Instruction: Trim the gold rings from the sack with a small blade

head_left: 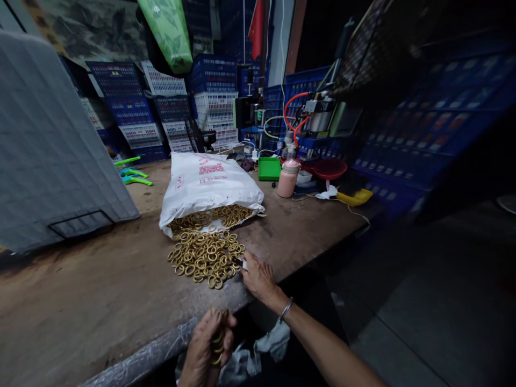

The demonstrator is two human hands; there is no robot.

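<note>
A heap of brass-coloured rings [205, 255] lies on the worktable, spilling from the mouth of a white woven sack [209, 180] with red print. My left hand [209, 341] is at the table's front edge, its fingers curled around several of the rings, which show in a row at the palm. At the right side of the heap, my right hand [260, 277] reaches in with fingers bent together. A small dark piece and a white band show at its fingertips; whether a ring is pinched there is hidden. A metal bracelet is on the right wrist.
Left stands a large grey quilted panel [56, 140], with green clamps [135, 174] behind it. A pink bottle [288, 178], a green tray [269, 169], a red dish [330, 169] and a yellow scoop [357, 197] stand right of the sack. Stacked crates [215, 102] line the back.
</note>
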